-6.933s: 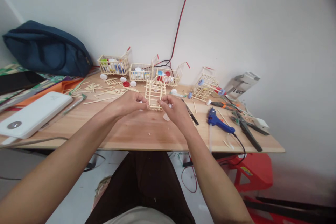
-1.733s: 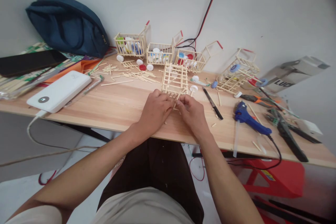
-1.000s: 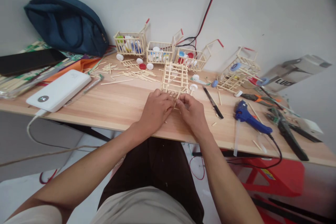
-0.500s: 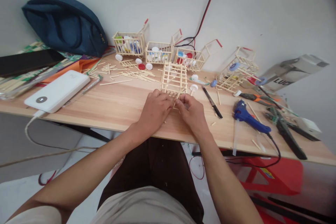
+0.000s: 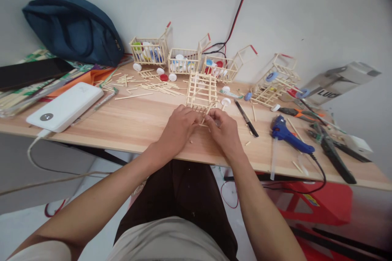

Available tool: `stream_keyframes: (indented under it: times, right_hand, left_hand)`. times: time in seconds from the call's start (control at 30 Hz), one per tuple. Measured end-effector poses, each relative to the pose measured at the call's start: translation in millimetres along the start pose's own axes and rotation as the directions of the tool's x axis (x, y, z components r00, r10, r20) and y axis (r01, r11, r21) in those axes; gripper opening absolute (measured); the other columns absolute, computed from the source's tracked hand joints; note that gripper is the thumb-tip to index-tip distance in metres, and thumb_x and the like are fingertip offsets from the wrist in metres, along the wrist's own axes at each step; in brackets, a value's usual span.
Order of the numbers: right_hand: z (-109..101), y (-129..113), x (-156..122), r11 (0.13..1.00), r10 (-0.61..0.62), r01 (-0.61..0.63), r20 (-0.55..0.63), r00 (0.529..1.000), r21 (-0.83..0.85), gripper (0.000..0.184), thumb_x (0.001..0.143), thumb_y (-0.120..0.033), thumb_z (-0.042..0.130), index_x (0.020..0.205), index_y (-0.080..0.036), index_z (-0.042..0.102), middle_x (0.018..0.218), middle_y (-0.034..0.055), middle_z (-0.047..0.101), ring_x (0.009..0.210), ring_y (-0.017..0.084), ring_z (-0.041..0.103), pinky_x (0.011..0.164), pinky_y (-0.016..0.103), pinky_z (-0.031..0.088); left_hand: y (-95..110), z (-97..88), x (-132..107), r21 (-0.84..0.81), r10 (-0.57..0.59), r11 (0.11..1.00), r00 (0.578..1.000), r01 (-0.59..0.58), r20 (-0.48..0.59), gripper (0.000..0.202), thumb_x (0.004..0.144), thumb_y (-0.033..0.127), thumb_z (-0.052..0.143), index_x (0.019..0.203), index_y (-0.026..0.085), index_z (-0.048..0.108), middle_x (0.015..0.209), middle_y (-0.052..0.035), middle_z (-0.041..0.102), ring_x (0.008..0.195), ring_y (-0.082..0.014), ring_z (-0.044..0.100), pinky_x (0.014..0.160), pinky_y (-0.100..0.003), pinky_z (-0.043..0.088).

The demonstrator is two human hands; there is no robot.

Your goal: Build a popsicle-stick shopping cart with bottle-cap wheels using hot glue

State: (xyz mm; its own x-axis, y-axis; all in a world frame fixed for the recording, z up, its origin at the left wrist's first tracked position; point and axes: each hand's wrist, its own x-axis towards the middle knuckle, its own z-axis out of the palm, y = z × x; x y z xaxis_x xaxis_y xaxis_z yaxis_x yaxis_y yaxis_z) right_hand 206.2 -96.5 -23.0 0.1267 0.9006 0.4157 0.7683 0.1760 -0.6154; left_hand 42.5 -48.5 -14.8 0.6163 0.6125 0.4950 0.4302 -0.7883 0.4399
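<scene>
A small cart frame (image 5: 202, 85) built of thin wooden sticks lies on the table in front of me. My left hand (image 5: 181, 125) is closed on its near end from the left, the fingers bent over the sticks. At the near right corner, my right hand (image 5: 223, 129) pinches a thin wooden stick (image 5: 209, 110) between thumb and fingers; the stick slants up against the frame. The fingers partly hide the frame's near end. Just beyond my right hand is a white wheel (image 5: 226, 101), apparently a bottle cap.
Stick carts (image 5: 183, 60) holding caps stand along the wall; another cart (image 5: 271, 85) leans at right. Loose sticks (image 5: 162, 87) lie left of the frame. A pen (image 5: 246, 118), blue glue gun (image 5: 290, 136) and pliers (image 5: 332, 153) lie right, a white power bank (image 5: 69, 104) left.
My left hand's fingers have shifted slightly, showing more of the frame's near end. The whole view has moved a little; the right hand keeps its pinch.
</scene>
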Motion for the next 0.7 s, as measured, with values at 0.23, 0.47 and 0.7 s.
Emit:
stream_keyframes:
  times: [0.23, 0.47, 0.7]
  right_hand:
    - [1.3, 0.7, -1.1, 0.997, -0.007, 0.007, -0.001, 1.000, -0.080, 0.015, 0.091, -0.033, 0.049, 0.086, -0.022, 0.059, 0.082, 0.0016, 0.067, 0.082, 0.020, 0.057, 0.079, 0.033, 0.036]
    - [0.5, 0.6, -2.0, 0.995, -0.023, 0.024, 0.007, 1.000, -0.099, 0.017, 0.092, -0.033, 0.050, 0.090, -0.023, 0.063, 0.085, 0.0016, 0.070, 0.084, 0.021, 0.058, 0.080, 0.034, 0.035]
    - [-0.5, 0.7, -4.2, 0.997, -0.018, 0.019, 0.012, 1.000, -0.075, 0.016, 0.092, -0.031, 0.052, 0.095, -0.024, 0.065, 0.089, 0.0003, 0.072, 0.088, 0.021, 0.058, 0.081, 0.033, 0.035]
  left_hand:
    - [7.0, -13.3, 6.5, -0.050, -0.103, 0.994, 0.994, 0.101, -0.035, 0.012, 0.091, 0.025, 0.052, 0.098, 0.018, 0.059, 0.092, -0.0037, 0.068, 0.091, -0.0212, 0.055, 0.081, -0.033, 0.043]
    - [9.8, -6.5, 17.6, -0.162, -0.168, 0.973, 0.986, 0.164, -0.008, 0.015, 0.082, 0.017, 0.059, 0.096, 0.018, 0.064, 0.086, -0.0018, 0.069, 0.077, -0.0157, 0.061, 0.073, -0.027, 0.044]
    - [9.9, -3.8, 26.2, -0.202, -0.221, 0.956, 0.975, 0.215, -0.010, 0.009, 0.083, 0.022, 0.059, 0.078, 0.018, 0.066, 0.078, -0.0015, 0.070, 0.072, -0.0155, 0.060, 0.069, -0.027, 0.042]
